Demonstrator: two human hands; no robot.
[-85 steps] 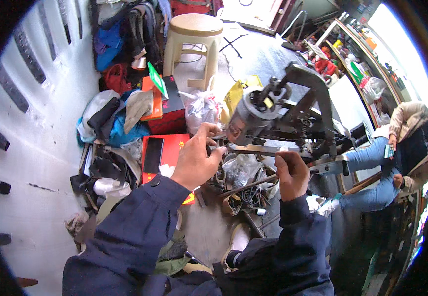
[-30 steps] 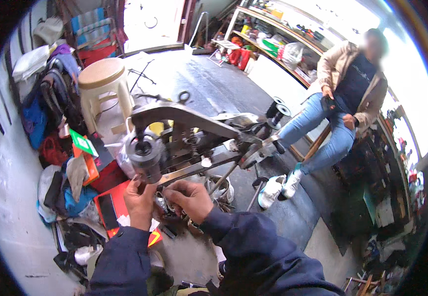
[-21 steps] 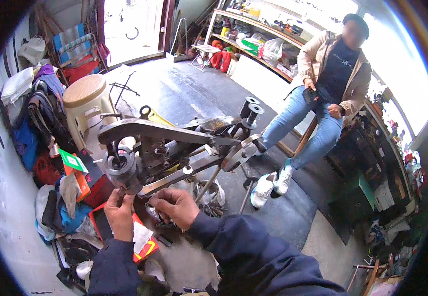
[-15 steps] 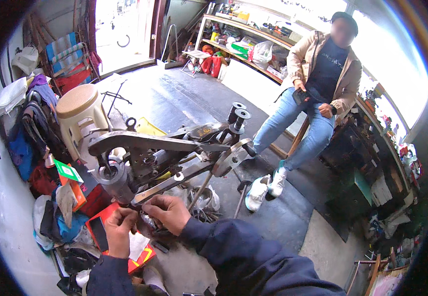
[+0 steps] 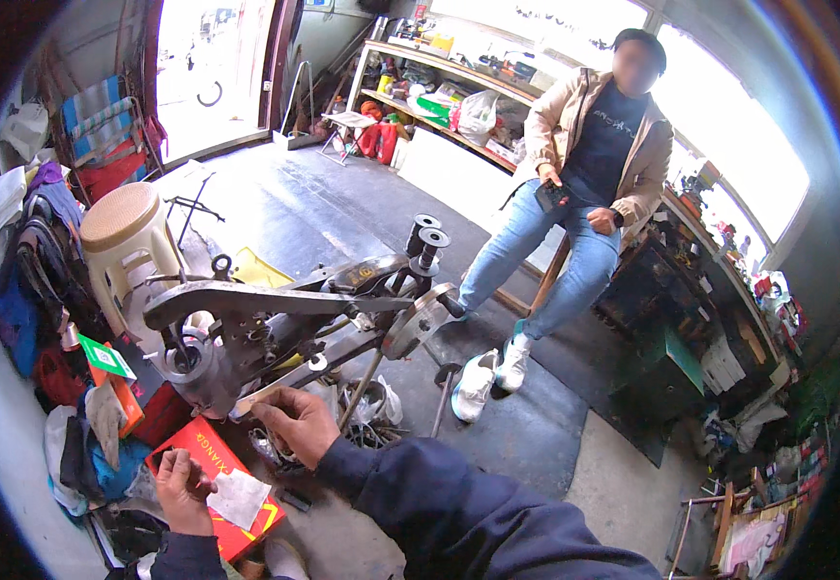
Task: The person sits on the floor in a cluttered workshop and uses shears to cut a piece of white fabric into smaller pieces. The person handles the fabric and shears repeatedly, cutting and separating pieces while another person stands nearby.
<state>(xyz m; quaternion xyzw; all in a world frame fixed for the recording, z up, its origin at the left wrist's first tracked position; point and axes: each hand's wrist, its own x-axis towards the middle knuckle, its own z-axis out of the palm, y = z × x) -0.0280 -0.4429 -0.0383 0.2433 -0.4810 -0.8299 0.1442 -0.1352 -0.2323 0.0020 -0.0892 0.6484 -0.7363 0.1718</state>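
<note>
My right hand (image 5: 296,425) is closed in a pinch at the near end of a dark metal hand-cranked sewing machine (image 5: 280,302), below its round head. What lies between its fingertips, if anything, is too small to make out. My left hand (image 5: 186,495) is lower and to the left, over the edge of a red box (image 5: 209,447). Its fingers are curled together, and their contents cannot be made out. A crumpled white paper (image 5: 239,497) lies on the box beside it. Two thread spools (image 5: 426,249) stand at the machine's far end.
A seated person (image 5: 589,155) in a beige jacket faces the machine, holding a dark object. At left are a plastic stool (image 5: 122,220) and piled bags and cloths (image 5: 62,435). Loaded shelves (image 5: 458,92) line the back, near a bright doorway (image 5: 212,77).
My left hand has moved left and down, away from my right hand, uncovering more of the red box and paper. My right hand stays by the machine's near end. The whole view has shifted slightly.
</note>
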